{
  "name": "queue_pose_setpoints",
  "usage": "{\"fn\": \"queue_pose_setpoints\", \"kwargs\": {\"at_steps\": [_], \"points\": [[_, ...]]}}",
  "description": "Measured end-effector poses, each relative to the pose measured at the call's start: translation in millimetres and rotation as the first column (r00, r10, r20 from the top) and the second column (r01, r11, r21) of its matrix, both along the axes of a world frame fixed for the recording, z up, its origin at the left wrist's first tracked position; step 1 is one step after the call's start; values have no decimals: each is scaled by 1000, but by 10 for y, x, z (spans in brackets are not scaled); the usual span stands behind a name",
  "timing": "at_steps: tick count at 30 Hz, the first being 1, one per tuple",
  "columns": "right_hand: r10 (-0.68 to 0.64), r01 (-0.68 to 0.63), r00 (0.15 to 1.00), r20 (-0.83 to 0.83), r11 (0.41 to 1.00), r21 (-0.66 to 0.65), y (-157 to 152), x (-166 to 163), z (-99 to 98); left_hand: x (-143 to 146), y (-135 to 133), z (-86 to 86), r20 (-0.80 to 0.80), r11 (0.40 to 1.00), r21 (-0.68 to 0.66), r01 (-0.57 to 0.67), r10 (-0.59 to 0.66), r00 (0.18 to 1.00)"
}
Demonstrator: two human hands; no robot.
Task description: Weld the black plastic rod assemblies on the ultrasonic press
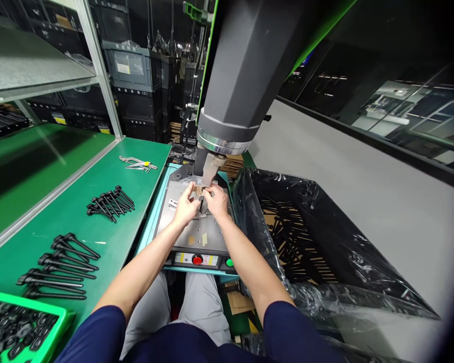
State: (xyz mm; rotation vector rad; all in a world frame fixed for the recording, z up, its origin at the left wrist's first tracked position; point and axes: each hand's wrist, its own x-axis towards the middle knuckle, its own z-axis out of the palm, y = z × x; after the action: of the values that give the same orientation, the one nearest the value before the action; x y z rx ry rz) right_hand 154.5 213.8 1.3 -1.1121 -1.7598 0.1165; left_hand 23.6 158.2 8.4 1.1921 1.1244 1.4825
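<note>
Both hands are at a metal fixture [203,216] on the machine's base plate, directly under the press head's narrow tip [212,169]. My right hand [217,201] reaches in from the right, its thumb and fingertips pinched on a small black part at the top of the fixture; the fingers hide most of that part. My left hand [186,206] is at the fixture's left side, thumb and index finger apart, with nothing visible between them. Several long black screws with wide round heads [66,259] lie in rows on the green table [113,242] to the left.
A green tray of black rings [18,327] stands front left. Pliers and hex keys [139,163] lie farther back. At right, a plastic-lined box [348,237] holds many dark screws. Red [197,259] and green buttons [229,262] sit on the machine's front edge.
</note>
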Motion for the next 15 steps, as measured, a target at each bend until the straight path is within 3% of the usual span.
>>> {"fn": "queue_pose_setpoints", "kwargs": {"at_steps": [9,15], "points": [[-44,36,995,-88,995,-92,34,-68,-26,7,-14,-27,16,1000,-15,-4,5,1000],[15,-15,1000,-3,1000,17,-38,73,-66,-30,-53,-71,14,1000,-6,5,-5,1000]]}}
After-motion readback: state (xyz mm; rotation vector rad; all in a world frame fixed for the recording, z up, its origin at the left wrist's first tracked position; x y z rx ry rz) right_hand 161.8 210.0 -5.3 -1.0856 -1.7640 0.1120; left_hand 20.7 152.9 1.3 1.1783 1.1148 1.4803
